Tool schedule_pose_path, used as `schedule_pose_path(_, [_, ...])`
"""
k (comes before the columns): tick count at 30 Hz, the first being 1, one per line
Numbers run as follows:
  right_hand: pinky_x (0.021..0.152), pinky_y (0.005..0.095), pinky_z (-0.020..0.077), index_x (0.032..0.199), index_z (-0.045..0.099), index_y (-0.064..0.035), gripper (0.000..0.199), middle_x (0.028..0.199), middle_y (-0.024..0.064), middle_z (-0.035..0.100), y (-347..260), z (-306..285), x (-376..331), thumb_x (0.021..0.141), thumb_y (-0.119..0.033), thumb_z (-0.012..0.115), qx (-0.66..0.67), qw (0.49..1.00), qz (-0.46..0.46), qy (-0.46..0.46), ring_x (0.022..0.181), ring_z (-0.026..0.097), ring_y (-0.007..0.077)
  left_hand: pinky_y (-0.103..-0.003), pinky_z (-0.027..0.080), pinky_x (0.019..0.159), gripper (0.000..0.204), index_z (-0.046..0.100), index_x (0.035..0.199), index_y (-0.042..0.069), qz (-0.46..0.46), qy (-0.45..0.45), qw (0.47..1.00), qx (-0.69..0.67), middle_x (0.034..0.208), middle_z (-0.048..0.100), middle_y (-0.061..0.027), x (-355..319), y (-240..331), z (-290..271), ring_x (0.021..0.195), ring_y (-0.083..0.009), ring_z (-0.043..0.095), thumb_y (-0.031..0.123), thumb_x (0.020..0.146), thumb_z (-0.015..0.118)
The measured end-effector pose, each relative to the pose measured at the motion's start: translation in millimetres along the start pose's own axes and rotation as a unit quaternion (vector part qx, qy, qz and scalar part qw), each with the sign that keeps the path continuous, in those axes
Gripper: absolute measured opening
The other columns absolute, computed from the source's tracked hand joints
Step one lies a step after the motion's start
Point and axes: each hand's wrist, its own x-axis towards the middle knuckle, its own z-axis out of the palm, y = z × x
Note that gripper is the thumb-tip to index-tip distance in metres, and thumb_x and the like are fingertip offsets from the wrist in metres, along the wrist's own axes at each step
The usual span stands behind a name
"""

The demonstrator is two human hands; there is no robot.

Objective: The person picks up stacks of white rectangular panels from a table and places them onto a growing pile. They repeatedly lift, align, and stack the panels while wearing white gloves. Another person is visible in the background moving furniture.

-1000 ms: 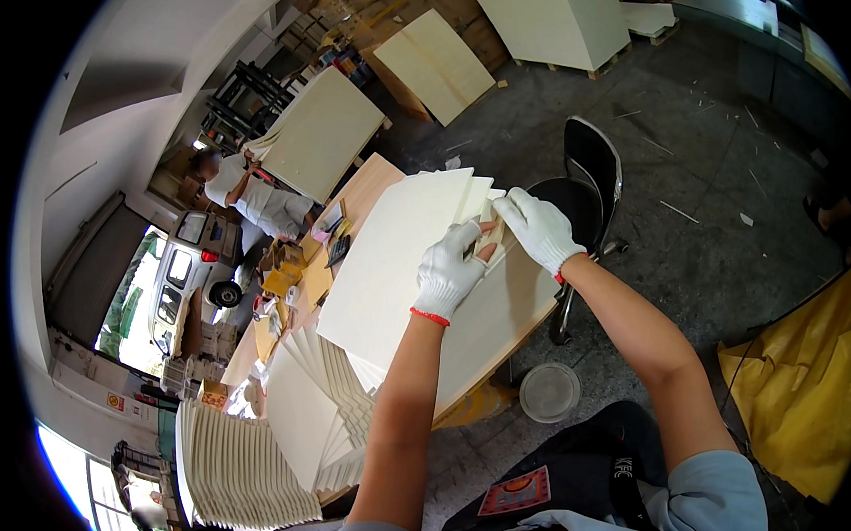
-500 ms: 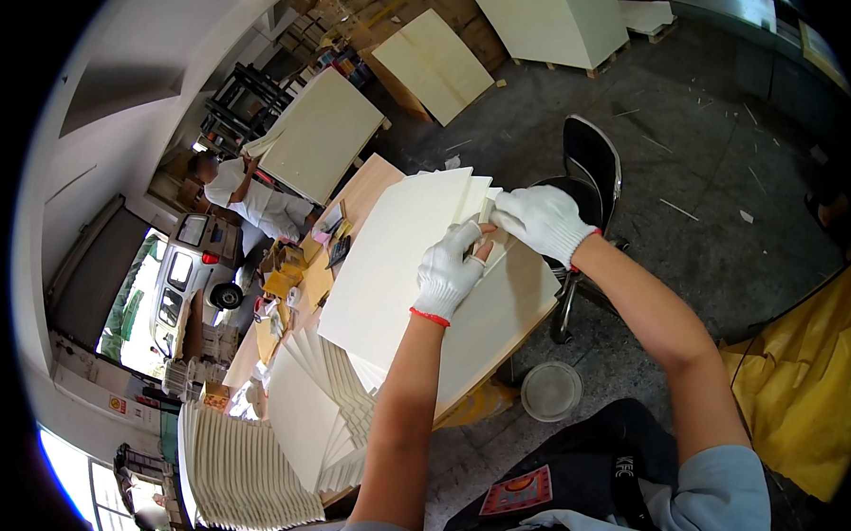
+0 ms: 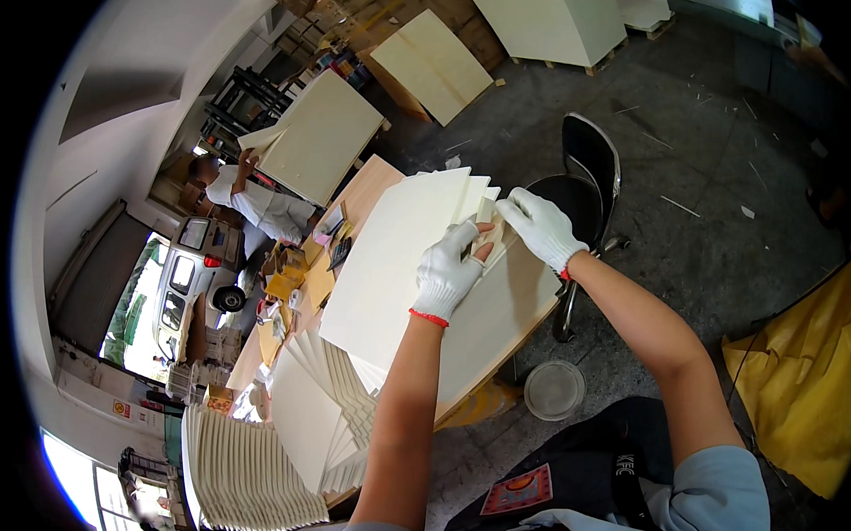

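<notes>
Both my hands wear white knit gloves with red cuffs. My left hand lies over the right edge of a stack of large cream-white sheets. Its bare thumb and forefinger tips poke out of the glove, spread apart over the edge. Just right of the stack's staggered far corners, my right hand is bent, fingers together and pointing at the sheets. Whatever its fingertips may hold is hidden. The sheets rest on a light wooden table.
Fanned sheets and a thick wavy pile stand at the near left. A black chair is close beyond the table's right side, a round tub on the floor below. At the far left a person handles a sheet-stacked pallet.
My right hand has drawn slightly away from the sheet corners, uncovering more of them. My left hand has stayed almost still. The far person's arm has shifted, and a sheet's corner there is lifted more.
</notes>
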Motion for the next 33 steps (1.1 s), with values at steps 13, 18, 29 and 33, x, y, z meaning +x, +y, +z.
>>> schedule_pose_path(13, [0.081,0.0366,0.0548,0.128,0.063,-0.0068,0.037,0.116,0.0073,0.066,-38,42,-10,0.102,-0.033,0.069,0.604,0.761,0.236,0.011,0.102,0.065,0.0195,-0.046,0.059,0.077,0.060,0.049,0.155,0.024,0.032,0.071,0.991,0.105,0.115,0.072,-0.0140,-13,-13,11,0.094,-0.0373,0.073,0.018,0.098,0.066])
schedule_pose_path(18, [0.082,0.0411,0.0601,0.134,0.057,-0.0083,0.036,0.121,0.0093,0.064,-56,76,-22,0.104,-0.026,0.067,0.640,0.700,0.286,-0.139,0.108,0.065,0.0235,-0.043,0.060,0.075,0.048,0.067,0.135,0.022,0.092,0.269,0.959,0.023,0.114,0.073,-0.0118,-89,-26,18,0.095,-0.0346,0.073,0.009,0.089,0.071])
schedule_pose_path(29, [0.088,0.0404,0.0632,0.122,0.065,-0.0088,0.048,0.115,0.0089,0.063,-102,166,-77,0.084,-0.024,0.090,0.444,0.812,0.361,-0.114,0.107,0.065,0.0252,-0.045,0.058,0.067,0.025,0.066,0.107,0.019,-0.109,0.226,0.968,0.031,0.109,0.070,-0.0053,-243,-72,-3,0.087,-0.0312,0.072,0.012,0.083,0.070])
schedule_pose_path(33, [0.090,0.0388,0.0568,0.125,0.067,-0.0124,0.049,0.121,0.0059,0.066,-87,167,-65,0.085,-0.028,0.088,0.380,0.855,0.342,-0.086,0.109,0.064,0.0205,-0.043,0.057,0.062,0.024,0.068,0.108,0.021,-0.109,0.231,0.967,0.010,0.104,0.071,-0.0031,-237,-82,5,0.081,-0.0279,0.072,0.016,0.085,0.069])
